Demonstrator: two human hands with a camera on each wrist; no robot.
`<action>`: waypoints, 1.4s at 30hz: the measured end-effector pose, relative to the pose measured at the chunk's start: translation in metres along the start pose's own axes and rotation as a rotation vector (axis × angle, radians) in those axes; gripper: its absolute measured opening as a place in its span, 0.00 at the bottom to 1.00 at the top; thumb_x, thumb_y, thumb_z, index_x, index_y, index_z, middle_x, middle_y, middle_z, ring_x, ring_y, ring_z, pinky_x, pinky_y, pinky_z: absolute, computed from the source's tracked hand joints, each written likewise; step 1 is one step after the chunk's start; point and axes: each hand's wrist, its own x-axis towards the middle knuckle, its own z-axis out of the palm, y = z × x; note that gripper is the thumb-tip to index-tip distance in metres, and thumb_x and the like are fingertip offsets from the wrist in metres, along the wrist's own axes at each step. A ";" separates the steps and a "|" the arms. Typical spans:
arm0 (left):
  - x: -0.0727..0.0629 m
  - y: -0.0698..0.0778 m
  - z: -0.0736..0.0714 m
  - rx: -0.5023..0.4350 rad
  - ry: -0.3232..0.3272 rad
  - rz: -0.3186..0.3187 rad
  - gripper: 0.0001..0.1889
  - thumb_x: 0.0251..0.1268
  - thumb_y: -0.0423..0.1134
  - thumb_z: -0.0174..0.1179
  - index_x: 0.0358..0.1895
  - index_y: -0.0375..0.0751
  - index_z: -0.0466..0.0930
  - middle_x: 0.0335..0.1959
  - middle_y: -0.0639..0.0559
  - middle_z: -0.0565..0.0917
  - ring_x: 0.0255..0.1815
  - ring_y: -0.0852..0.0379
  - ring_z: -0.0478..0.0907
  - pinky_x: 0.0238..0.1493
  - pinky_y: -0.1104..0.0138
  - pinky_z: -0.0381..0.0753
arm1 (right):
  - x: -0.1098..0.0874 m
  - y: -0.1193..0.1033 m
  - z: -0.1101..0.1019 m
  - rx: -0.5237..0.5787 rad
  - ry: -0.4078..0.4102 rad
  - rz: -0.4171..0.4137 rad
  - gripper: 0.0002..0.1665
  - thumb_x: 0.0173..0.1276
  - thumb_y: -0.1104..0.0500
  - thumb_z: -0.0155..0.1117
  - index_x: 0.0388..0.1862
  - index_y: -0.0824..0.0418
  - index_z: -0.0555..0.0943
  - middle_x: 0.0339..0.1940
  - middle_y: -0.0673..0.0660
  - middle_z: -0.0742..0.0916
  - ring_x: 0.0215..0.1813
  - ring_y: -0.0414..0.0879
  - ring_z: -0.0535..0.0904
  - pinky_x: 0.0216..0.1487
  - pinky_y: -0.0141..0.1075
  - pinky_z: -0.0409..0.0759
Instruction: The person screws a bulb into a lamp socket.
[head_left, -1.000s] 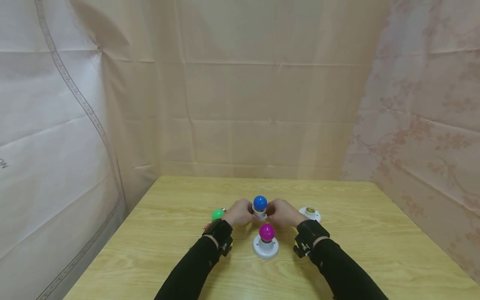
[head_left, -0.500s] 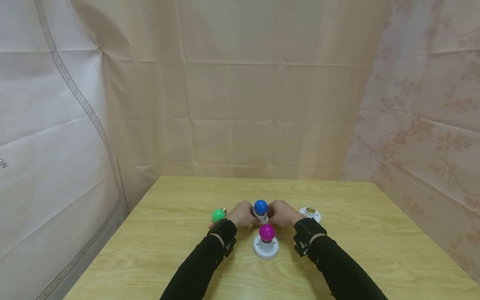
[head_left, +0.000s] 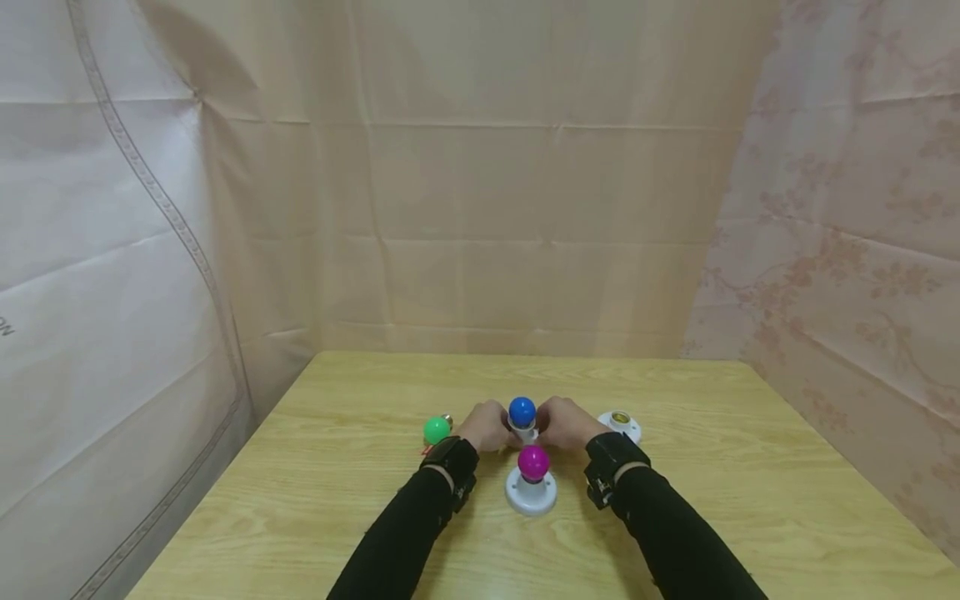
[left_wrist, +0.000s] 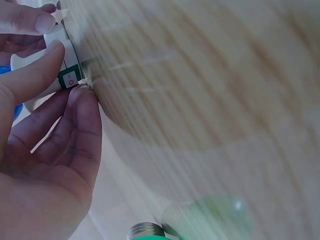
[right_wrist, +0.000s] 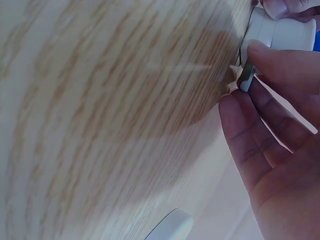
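A blue bulb [head_left: 522, 411] stands upright in a white lamp socket [right_wrist: 290, 35]. From the left, my left hand [head_left: 483, 427] holds this socket between thumb and fingers, near a green-and-white switch label [left_wrist: 69, 77]. My right hand [head_left: 567, 425] grips the opposite side, its thumb and fingertips pinching a thin flat piece [right_wrist: 247, 75] at the socket's lower edge. Nearer to me, a magenta bulb [head_left: 533, 463] sits in a round white base [head_left: 530, 498] on the table. The underside of the held socket is hidden.
A green bulb [head_left: 437, 430] lies on its side left of my left wrist, with something small and red beside it. Beyond my right wrist is a bulbless white lamp base [head_left: 619, 425]. The wooden table [head_left: 750, 492] meets hanging cloth at the back and sides.
The blue bulb and its socket have come slightly towards me between both hands. My left forearm has shifted a little right, exposing more of the green bulb.
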 end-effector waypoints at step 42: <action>0.000 -0.001 0.005 -0.024 0.021 -0.040 0.11 0.53 0.37 0.78 0.34 0.36 0.86 0.26 0.50 0.82 0.24 0.56 0.75 0.26 0.66 0.73 | -0.072 0.079 -0.061 -0.131 0.090 0.126 0.60 0.56 0.46 0.81 0.70 0.83 0.61 0.65 0.84 0.69 0.66 0.78 0.66 0.62 0.65 0.70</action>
